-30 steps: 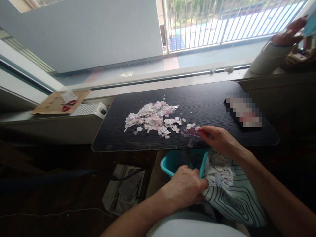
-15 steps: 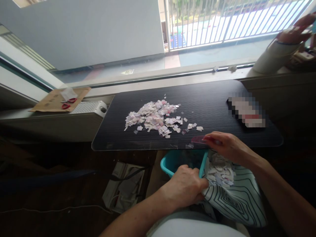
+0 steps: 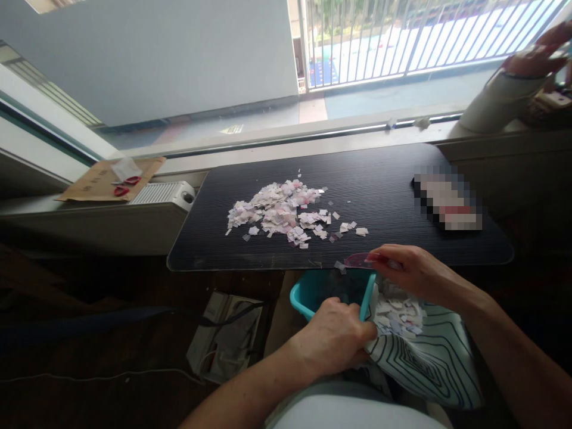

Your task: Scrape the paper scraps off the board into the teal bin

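Observation:
My left hand [image 3: 336, 335] is closed around the near rim of a turquoise plastic bin [image 3: 301, 301] below the table's front edge. Beside the bin lies a pale bag with dark lines [image 3: 440, 357], its mouth showing white paper scraps [image 3: 400, 316]. My right hand [image 3: 409, 265] grips a flat, see-through pink plastic piece [image 3: 355, 260], its tip at the table edge above the bin. A clear scrap [image 3: 340, 267] touches that tip. Farther back, a heap of small cut paper pieces [image 3: 281, 208] is spread over the dark table [image 3: 379, 179].
A pixelated object [image 3: 449, 199] rests on the table's right side. Red-handled scissors [image 3: 127, 185] and a brown envelope [image 3: 89, 185] lie on the left ledge near a white radiator [image 3: 165, 195]. An open box [image 3: 227, 336] stands on the floor.
My right hand has moved slightly toward me with the pink plastic piece, and the clear scrap at its tip has shifted to the table edge. My left hand stays on the bin.

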